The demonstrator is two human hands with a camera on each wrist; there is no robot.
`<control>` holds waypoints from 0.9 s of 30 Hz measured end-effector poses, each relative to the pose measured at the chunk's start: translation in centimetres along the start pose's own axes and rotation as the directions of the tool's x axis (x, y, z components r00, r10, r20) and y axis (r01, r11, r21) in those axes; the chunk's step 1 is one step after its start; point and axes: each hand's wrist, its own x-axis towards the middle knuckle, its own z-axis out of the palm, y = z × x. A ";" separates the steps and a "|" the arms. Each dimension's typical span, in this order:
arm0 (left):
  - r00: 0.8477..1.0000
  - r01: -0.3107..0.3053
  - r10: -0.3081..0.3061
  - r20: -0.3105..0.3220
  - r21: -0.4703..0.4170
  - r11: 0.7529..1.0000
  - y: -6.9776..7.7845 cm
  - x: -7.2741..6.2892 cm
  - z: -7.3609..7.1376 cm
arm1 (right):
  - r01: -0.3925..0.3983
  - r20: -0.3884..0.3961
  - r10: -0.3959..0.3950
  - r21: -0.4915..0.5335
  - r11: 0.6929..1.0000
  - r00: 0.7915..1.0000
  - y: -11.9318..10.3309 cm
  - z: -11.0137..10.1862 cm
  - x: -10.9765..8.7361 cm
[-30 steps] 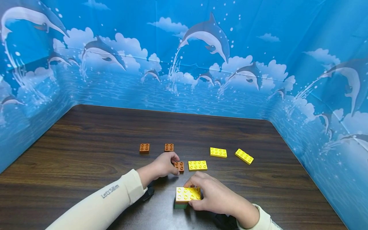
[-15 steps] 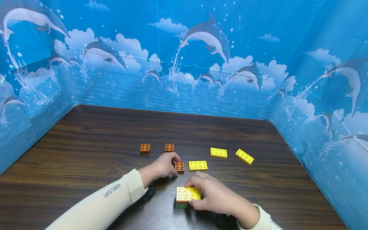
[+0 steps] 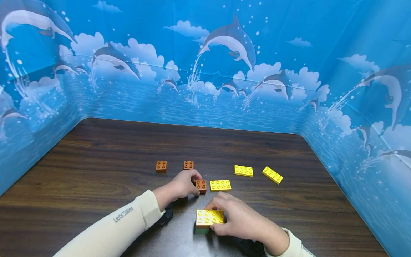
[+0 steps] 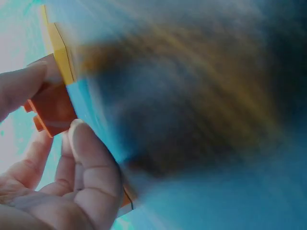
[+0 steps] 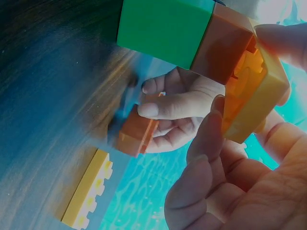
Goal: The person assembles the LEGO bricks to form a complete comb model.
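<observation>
In the head view my left hand [image 3: 184, 184] pinches a small brown-orange toy brick [image 3: 201, 186] with four-stud top, on the table. The left wrist view shows thumb and fingers on opposite sides of that brick [image 4: 52, 108]. My right hand [image 3: 237, 216] holds the yellow brick [image 3: 210, 217] on top of a stack near the front. Below the yellow brick, in the right wrist view, come a brown-orange brick [image 5: 223, 45] and a green brick [image 5: 165, 31]. There the yellow brick [image 5: 259, 100] overhangs the brick under it, its hollow underside exposed.
A flat yellow brick [image 3: 220, 185] lies just right of the left hand's brick. Two more yellow bricks lie farther right, one straight [image 3: 243, 170] and one angled [image 3: 272, 175]. Two brown-orange bricks, the left one [image 3: 161, 166] and the nearer-centre one [image 3: 188, 165], sit behind the left hand.
The brick in my left hand has slid very slightly right, closer to the flat yellow brick. My right hand and the stack look unchanged.
</observation>
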 end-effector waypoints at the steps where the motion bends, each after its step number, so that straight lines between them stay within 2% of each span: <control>1: 1.000 -0.004 0.004 -0.002 -0.008 1.000 0.0 0.0 0.0 | -0.002 0.002 0.002 0.000 1.000 1.000 0.0 0.0 0.0; 15: 0.997 -0.073 0.068 -0.039 -0.131 0.989 0.0 -1.6 -0.5 | -0.011 0.002 0.011 0.001 1.000 1.000 0.0 0.0 0.1; 27: 0.994 -0.101 0.091 -0.063 -0.180 0.978 0.3 -3.4 -1.5 | -0.014 0.009 0.014 0.018 1.000 1.000 0.0 0.0 0.1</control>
